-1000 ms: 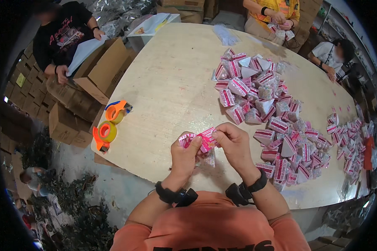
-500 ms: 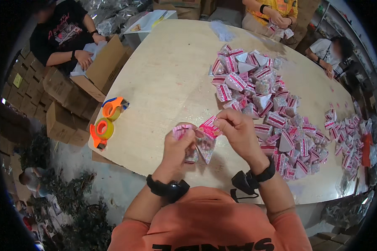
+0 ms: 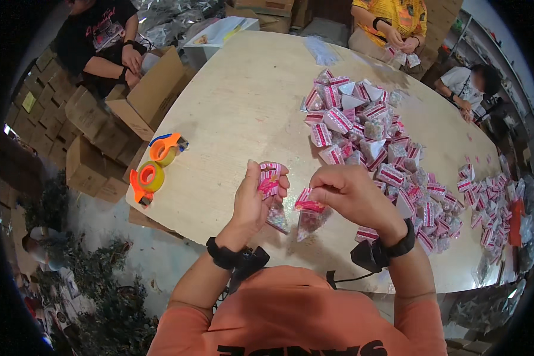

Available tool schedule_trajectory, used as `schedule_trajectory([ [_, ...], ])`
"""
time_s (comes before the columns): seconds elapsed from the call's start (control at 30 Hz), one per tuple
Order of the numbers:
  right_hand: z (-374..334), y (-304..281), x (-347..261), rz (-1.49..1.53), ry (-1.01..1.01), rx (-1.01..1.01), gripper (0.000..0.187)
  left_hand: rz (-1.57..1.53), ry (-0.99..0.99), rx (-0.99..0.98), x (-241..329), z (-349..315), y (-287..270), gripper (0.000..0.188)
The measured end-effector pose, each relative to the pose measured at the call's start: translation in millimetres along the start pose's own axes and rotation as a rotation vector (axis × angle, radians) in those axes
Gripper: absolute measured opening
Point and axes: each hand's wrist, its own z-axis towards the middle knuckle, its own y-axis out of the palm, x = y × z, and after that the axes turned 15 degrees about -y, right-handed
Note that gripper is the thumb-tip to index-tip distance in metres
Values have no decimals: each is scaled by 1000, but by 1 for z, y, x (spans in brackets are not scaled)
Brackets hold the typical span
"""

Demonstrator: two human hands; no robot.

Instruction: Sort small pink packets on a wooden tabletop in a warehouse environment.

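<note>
My left hand is curled around a small clear packet with a pink striped header card. The card lies across its fingers, and the filled bag hangs below. A second such packet hangs just to the right, its pink card pinched between the thumb and fingers of my right hand. The two packets are apart, above the near part of the table. To the right of my hands spreads a large pile of similar packets; their contents are too small to make out.
Two orange tape dispensers lie at the table's left edge. A smaller packet heap is at the far right. Clear plastic sheets lie at the back. Other people sit around the table, one beside an open cardboard box.
My hands were close together with the packets touching or overlapping; now they have separated. The right hand moved right and nearer with its packet, while the left hand has turned more palm up.
</note>
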Motion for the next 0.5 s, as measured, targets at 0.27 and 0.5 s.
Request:
schedule_trajectory([
  [0.27,-12,7,-5,83,70,-37,13,-2,8,-106,-11,-8,4,65],
  [0.5,-4,24,5,-157,-234,-31,12,-89,-132,-214,-22,-19,17,65],
])
